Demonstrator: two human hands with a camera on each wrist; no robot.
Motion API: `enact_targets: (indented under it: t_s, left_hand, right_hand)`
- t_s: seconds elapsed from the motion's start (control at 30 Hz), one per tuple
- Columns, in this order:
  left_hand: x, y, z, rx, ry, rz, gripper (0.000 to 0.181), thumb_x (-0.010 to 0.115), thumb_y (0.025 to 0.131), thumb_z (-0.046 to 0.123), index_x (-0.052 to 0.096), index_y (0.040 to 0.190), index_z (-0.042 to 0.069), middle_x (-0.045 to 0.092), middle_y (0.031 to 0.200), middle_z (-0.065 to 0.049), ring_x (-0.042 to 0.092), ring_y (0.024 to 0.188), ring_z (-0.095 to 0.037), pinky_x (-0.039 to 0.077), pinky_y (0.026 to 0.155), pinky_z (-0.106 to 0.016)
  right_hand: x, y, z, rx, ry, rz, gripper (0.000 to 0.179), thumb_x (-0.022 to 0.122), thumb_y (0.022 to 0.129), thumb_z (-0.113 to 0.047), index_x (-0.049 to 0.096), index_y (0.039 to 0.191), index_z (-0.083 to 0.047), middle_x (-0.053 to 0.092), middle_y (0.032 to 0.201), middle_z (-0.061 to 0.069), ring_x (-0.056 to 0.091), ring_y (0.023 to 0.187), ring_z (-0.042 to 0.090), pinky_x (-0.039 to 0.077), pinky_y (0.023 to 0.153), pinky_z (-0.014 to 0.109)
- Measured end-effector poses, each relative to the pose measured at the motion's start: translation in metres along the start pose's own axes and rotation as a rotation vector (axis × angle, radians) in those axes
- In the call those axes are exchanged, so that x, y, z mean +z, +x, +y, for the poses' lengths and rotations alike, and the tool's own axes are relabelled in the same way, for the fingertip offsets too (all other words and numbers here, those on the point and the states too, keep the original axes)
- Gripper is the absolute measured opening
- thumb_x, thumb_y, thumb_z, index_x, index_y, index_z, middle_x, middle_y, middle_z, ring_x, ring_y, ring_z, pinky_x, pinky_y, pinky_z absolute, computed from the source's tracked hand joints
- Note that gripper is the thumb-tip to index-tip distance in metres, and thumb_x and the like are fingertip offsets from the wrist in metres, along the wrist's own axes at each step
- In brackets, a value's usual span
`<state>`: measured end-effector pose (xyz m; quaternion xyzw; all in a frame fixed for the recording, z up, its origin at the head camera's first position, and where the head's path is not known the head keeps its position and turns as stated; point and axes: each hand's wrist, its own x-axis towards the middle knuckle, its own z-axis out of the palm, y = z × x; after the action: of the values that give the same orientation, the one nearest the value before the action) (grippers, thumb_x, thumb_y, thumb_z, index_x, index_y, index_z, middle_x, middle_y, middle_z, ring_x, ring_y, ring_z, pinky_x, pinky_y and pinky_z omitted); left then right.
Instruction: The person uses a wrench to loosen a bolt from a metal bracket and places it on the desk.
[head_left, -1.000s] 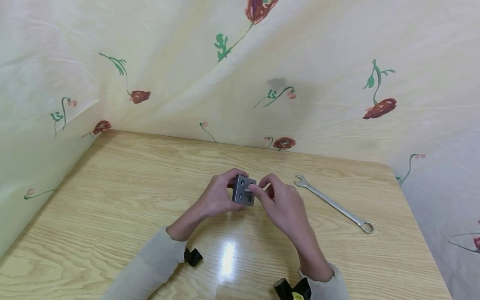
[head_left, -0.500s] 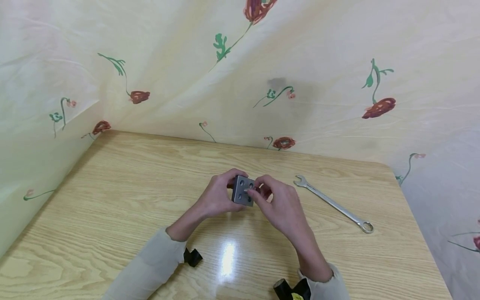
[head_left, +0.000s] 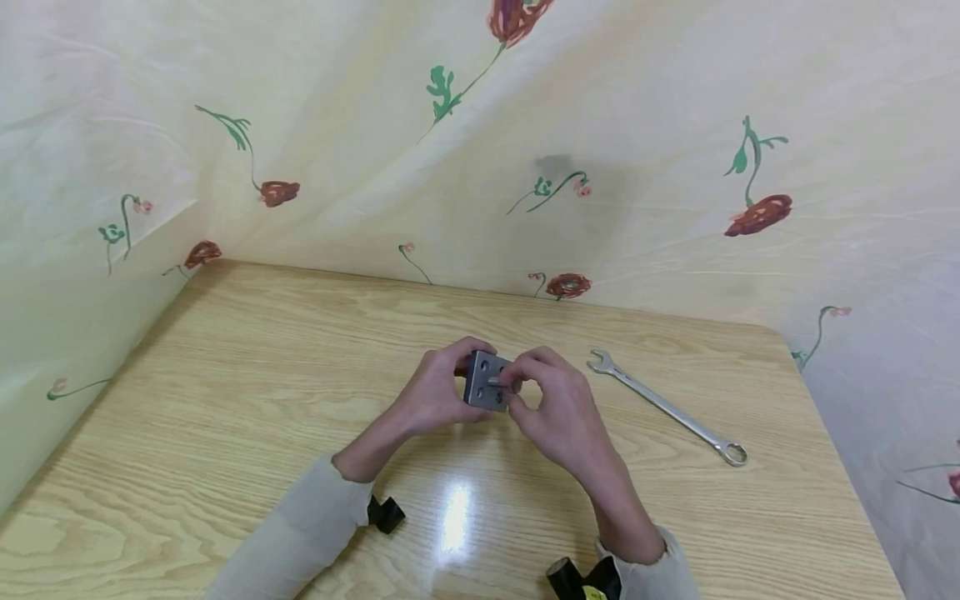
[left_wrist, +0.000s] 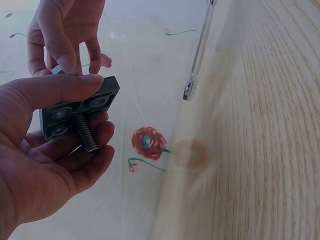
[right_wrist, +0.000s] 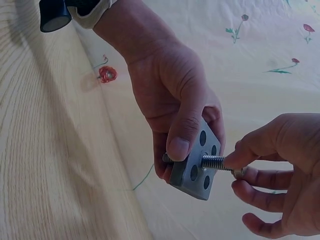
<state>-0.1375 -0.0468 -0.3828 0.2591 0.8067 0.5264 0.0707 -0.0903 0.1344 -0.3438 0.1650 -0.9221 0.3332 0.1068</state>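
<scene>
A square grey metal block [head_left: 486,392] with several round holes is gripped at its edges by my left hand [head_left: 441,390], thumb on one side and fingers on the other. Through the block's middle runs a threaded bolt [right_wrist: 214,162]; its threaded end sticks out the far side, near the left fingers, in the left wrist view. My right hand [head_left: 558,404] has its fingers curled at the bolt's outer end, holding it by the head [right_wrist: 238,173], which the fingers partly hide. Both hands are raised above the table.
A combination wrench [head_left: 667,408] lies slanted on the wood-grain table [head_left: 262,375], right of the hands. Floral cloth [head_left: 360,167] hangs behind and along the sides. Black wrist cameras [head_left: 386,515] sit at both sleeves.
The right hand's fingers shift at the bolt: the index finger now reaches over it, while the thumb has slid down and back. The left hand and block stay still.
</scene>
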Motion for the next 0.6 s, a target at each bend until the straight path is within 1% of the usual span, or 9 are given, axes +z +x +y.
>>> enact_targets:
  t_s: [0.13, 0.23, 0.33, 0.4, 0.43, 0.5, 0.6]
  left_hand:
    - [0.0002, -0.0004, -0.0001, 0.004, -0.014, -0.005, 0.064, 0.083, 0.065, -0.002, 0.056, 0.122, 0.005, 0.069, 0.112, -0.016, 0.069, 0.098, -0.03, 0.054, 0.089, -0.045]
    - [0.0001, -0.0004, -0.0002, 0.001, -0.007, -0.003, 0.064, 0.083, 0.065, -0.001, 0.055, 0.123, 0.005, 0.069, 0.111, -0.015, 0.069, 0.098, -0.029, 0.054, 0.089, -0.044]
    - [-0.0002, -0.0001, 0.0, -0.01, 0.002, -0.001, 0.065, 0.084, 0.065, 0.0, 0.056, 0.123, 0.006, 0.069, 0.112, -0.015, 0.069, 0.1, -0.029, 0.054, 0.09, -0.043]
    - [-0.0006, 0.0001, 0.0003, -0.016, 0.004, -0.003, 0.065, 0.084, 0.065, 0.001, 0.056, 0.124, 0.006, 0.069, 0.112, -0.014, 0.068, 0.1, -0.029, 0.054, 0.091, -0.043]
    - [-0.0007, 0.0002, 0.0003, -0.017, 0.004, -0.004, 0.065, 0.084, 0.066, 0.002, 0.055, 0.124, 0.006, 0.069, 0.113, -0.014, 0.068, 0.1, -0.028, 0.054, 0.091, -0.043]
    - [-0.0007, 0.0002, 0.0003, -0.019, 0.003, -0.006, 0.066, 0.084, 0.066, 0.002, 0.055, 0.125, 0.006, 0.069, 0.113, -0.015, 0.068, 0.101, -0.028, 0.054, 0.091, -0.043]
    - [-0.0007, 0.0002, 0.0005, -0.02, 0.009, -0.007, 0.066, 0.085, 0.066, 0.002, 0.055, 0.125, 0.006, 0.068, 0.114, -0.015, 0.069, 0.101, -0.028, 0.054, 0.091, -0.042]
  right_hand:
    - [0.0011, 0.0006, 0.001, -0.039, -0.003, 0.018, 0.021, 0.073, 0.071, 0.006, 0.072, 0.083, -0.011, 0.066, 0.094, 0.002, 0.061, 0.088, 0.016, 0.047, 0.071, 0.028]
    - [0.0009, 0.0009, 0.0011, -0.043, 0.009, 0.012, 0.021, 0.073, 0.072, 0.006, 0.071, 0.084, -0.011, 0.065, 0.098, 0.003, 0.061, 0.09, 0.018, 0.049, 0.075, 0.031]
    - [-0.0006, 0.0015, 0.0003, -0.001, 0.026, -0.005, 0.021, 0.077, 0.076, -0.005, 0.068, 0.094, -0.01, 0.063, 0.105, 0.006, 0.061, 0.096, 0.021, 0.05, 0.08, 0.036]
    - [-0.0018, 0.0023, -0.0004, 0.051, 0.016, -0.018, 0.029, 0.079, 0.078, -0.017, 0.065, 0.102, -0.009, 0.063, 0.108, 0.007, 0.06, 0.099, 0.022, 0.05, 0.083, 0.038]
    - [-0.0022, 0.0027, -0.0006, 0.081, 0.008, -0.023, 0.034, 0.079, 0.079, -0.023, 0.063, 0.106, -0.009, 0.063, 0.107, 0.007, 0.061, 0.098, 0.023, 0.05, 0.08, 0.037]
    - [-0.0027, 0.0033, -0.0009, 0.146, -0.012, -0.043, 0.041, 0.077, 0.081, -0.033, 0.061, 0.11, -0.009, 0.065, 0.097, 0.006, 0.061, 0.086, 0.02, 0.048, 0.07, 0.033]
    - [-0.0027, 0.0042, -0.0007, 0.229, -0.044, -0.074, 0.036, 0.07, 0.086, -0.04, 0.062, 0.107, -0.011, 0.063, 0.075, 0.002, 0.054, 0.063, 0.015, 0.041, 0.054, 0.026]
